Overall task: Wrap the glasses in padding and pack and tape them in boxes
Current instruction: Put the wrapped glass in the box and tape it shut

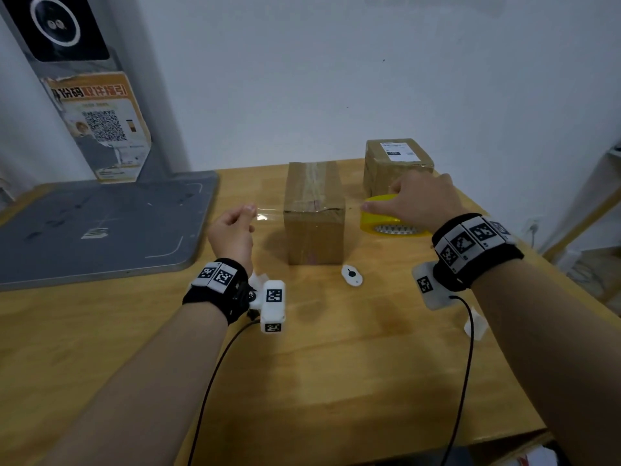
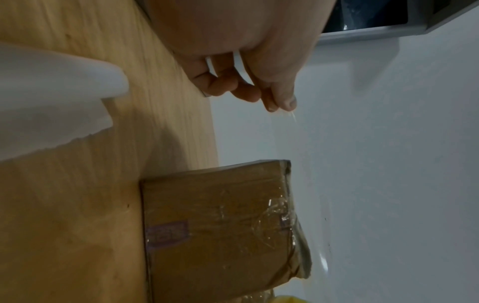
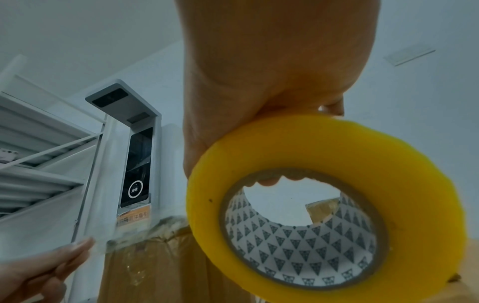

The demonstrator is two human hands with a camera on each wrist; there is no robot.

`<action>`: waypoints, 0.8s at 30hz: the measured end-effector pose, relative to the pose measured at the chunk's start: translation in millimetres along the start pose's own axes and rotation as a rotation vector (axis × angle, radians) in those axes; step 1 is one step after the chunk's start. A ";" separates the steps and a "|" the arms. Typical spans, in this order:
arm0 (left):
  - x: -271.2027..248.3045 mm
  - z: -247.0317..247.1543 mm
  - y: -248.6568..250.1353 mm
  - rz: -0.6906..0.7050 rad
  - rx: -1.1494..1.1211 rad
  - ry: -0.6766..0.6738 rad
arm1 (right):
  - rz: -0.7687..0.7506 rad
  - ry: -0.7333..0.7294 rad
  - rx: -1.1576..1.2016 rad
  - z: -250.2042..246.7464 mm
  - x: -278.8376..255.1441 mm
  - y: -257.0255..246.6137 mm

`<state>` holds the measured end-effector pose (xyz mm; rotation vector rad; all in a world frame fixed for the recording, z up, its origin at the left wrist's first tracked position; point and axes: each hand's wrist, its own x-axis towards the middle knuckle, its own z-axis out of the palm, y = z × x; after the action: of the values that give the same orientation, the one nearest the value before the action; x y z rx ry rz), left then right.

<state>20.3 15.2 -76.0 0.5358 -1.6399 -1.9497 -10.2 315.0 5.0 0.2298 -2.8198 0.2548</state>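
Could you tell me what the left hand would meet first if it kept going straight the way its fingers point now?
Probably nothing on the table: the left hand points past the left side of the box toward the wall, though depth is unclear.

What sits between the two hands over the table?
The nearer cardboard box, with a clear tape strip stretched from the left hand towards the yellow roll in the right hand; head view.

On the table [image 1: 336, 364] we have a box [image 1: 314, 213] at the middle, our left hand [image 1: 232, 230] to its left and our right hand [image 1: 420, 200] to its right on the tape roll [image 1: 386, 220]. A second box [image 1: 396, 163] stands behind the roll. A small cutter [image 1: 352, 276] lies before the first box.
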 end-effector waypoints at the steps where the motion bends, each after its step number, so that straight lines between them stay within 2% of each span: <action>1: 1.9 1.1 -1.5 0.000 -0.001 -0.001 | 0.002 0.004 0.003 0.6 1.1 0.7; 13: 19.4 21.1 -20.8 -0.023 0.060 0.004 | 0.099 -0.015 0.002 19.0 20.7 -5.6; 24: 34.6 48.6 -21.8 -0.049 0.319 -0.179 | 0.173 -0.048 -0.080 32.8 42.1 -25.3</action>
<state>-39.4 33.7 -87.1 0.5373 -2.0881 -1.8232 -54.4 278.5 -9.0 -0.0267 -2.8935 0.1749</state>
